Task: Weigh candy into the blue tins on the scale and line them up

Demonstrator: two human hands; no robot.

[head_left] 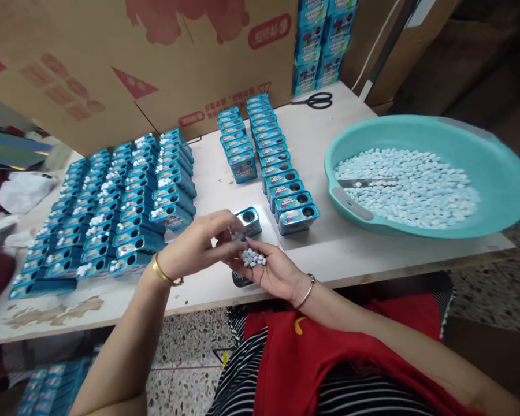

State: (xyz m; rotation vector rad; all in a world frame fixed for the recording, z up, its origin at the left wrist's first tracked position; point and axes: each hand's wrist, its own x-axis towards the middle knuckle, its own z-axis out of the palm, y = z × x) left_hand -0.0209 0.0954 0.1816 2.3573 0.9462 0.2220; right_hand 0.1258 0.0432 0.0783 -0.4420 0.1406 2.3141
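My right hand (274,271) is cupped palm up at the table's front edge, holding a small pile of white tablets (253,257). My left hand (199,242), with a gold bangle on the wrist, reaches over it with fingertips pinched at the tablets. Just behind the fingers stands a small blue tin (248,222) with a round hole in its top. Whether the left fingers hold a tablet is hidden.
A teal basin (498,190) of white tablets sits at the right. Rows of blue tins (112,214) cover the left, two more rows (273,162) run up the middle. Scissors (318,100) and stacked tins (320,46) lie at the back by cardboard boxes (112,58).
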